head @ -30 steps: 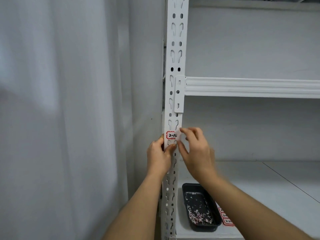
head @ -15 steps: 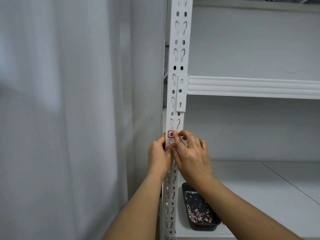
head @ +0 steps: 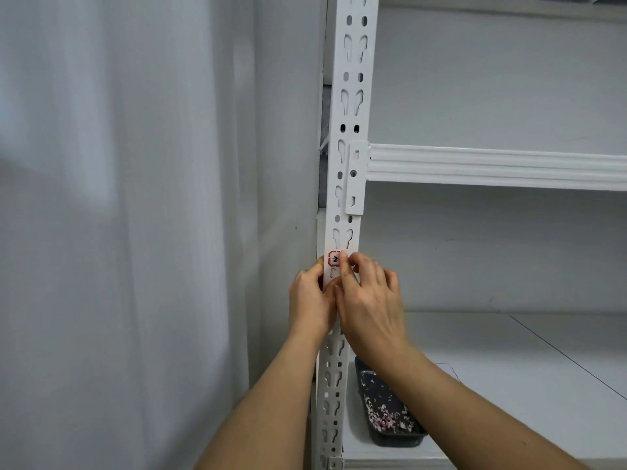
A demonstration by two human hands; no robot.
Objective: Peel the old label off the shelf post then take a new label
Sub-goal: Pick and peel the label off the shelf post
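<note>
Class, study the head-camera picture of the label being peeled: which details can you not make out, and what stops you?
- Old label, head view: the right hand fingers cover its right part, so the writing is unreadable.
- Black tray: the right forearm hides part; its pale scraps are too small to identify.
- Left hand: its fingertips are hidden behind the shelf post.

left hand (head: 310, 300): raised, fingers curled | right hand (head: 368, 300): raised, fingertips bunched, touching the left
</note>
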